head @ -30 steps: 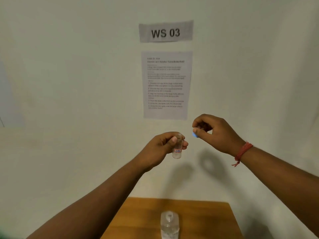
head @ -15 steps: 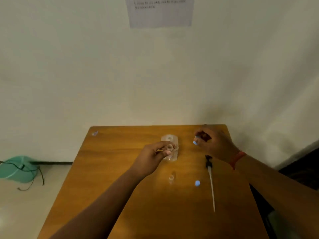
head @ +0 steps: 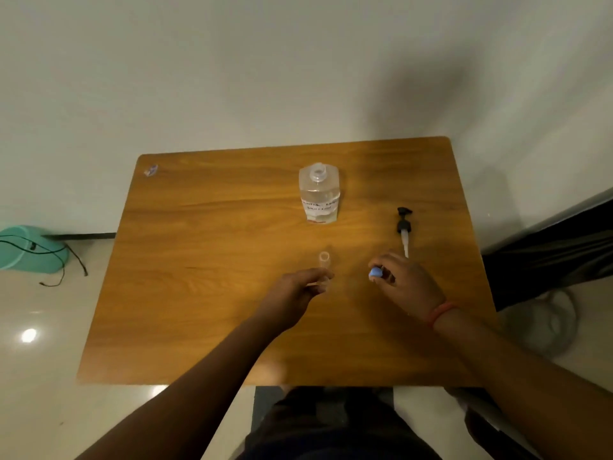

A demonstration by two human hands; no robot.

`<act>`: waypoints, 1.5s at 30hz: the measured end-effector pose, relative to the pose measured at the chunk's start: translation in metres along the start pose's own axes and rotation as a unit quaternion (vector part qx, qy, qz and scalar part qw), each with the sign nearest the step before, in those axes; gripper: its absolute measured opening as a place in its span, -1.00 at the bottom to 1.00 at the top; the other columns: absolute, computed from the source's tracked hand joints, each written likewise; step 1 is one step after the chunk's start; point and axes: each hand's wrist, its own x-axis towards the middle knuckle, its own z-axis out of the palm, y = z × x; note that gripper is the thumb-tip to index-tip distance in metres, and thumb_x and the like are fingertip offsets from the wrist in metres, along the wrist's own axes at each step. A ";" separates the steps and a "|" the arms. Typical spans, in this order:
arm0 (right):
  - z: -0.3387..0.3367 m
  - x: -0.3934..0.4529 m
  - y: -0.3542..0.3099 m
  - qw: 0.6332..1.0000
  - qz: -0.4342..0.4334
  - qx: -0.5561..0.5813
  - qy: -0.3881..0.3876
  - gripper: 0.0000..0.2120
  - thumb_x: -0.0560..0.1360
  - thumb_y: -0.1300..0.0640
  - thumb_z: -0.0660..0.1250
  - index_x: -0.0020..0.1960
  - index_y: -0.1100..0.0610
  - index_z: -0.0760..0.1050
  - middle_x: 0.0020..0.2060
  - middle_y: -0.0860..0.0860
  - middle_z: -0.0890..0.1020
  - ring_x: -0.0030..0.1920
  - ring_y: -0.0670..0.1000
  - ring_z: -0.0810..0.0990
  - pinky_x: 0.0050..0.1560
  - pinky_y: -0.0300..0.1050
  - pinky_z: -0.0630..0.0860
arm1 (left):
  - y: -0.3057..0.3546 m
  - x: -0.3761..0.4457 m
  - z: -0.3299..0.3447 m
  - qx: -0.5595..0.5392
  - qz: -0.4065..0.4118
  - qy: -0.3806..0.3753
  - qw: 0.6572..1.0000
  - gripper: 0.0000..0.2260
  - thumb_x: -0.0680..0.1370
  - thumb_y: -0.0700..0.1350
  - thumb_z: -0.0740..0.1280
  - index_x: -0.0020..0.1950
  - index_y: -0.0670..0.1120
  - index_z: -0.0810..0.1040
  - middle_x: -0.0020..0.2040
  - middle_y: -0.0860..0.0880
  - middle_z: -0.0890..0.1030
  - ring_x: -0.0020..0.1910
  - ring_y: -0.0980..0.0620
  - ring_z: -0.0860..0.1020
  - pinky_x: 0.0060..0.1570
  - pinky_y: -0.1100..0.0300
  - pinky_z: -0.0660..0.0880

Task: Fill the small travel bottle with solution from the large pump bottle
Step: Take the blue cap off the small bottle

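My left hand (head: 297, 290) is closed around the lower part of the small clear travel bottle (head: 324, 259), which stands upright and uncapped near the middle of the wooden table (head: 205, 293). Just to its right, my right hand (head: 406, 285) pinches a small blue cap (head: 375, 273) low over the table. The large clear bottle (head: 319, 194) stands farther back with its neck open and liquid inside. Its black-and-white pump (head: 404, 229) lies flat on the table to the right, its tube partly hidden behind my right hand.
A small sticker (head: 151, 170) sits at the table's far left corner. The table backs onto a white wall. A teal bin (head: 30, 249) with a black cable stands on the floor to the left. My legs show below the table's near edge.
The view has swung down from the wall to the table. Both hands have come down and toward me, the left with the travel bottle, the right with the blue cap.
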 end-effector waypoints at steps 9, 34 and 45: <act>0.045 -0.032 0.030 0.996 0.049 -0.034 -0.059 -0.81 0.55 0.05 0.32 0.15 0.04 0.53 0.10 -0.07 0.55 0.04 -0.05 0.54 -0.02 -0.08 0.53 | -0.035 -0.001 0.030 0.052 -0.048 -0.046 0.996 -0.66 0.64 -0.30 0.29 0.40 -0.09 0.55 0.37 -0.07 0.59 0.33 -0.01 0.56 0.18 0.30 0.44; 0.061 -0.045 0.037 0.993 0.003 -0.085 -0.083 -0.82 0.53 0.10 0.33 0.12 0.08 0.55 0.08 -0.02 0.56 0.06 -0.02 0.53 0.01 -0.12 0.54 | -0.047 -0.012 0.043 0.050 -0.033 -0.050 0.997 -0.62 0.62 -0.31 0.32 0.41 -0.05 0.51 0.34 -0.03 0.60 0.03 0.17 0.57 0.03 0.32 0.46; 0.059 -0.044 0.033 0.990 0.016 -0.098 -0.102 -0.71 0.51 0.07 0.37 0.21 0.09 0.51 0.17 0.00 0.54 0.16 0.02 0.51 0.08 -0.15 0.50 | -0.050 -0.011 0.040 0.034 -0.051 -0.064 0.996 -0.59 0.62 -0.25 0.34 0.46 -0.02 0.46 0.40 -0.03 0.54 0.21 0.03 0.58 0.21 0.14 0.53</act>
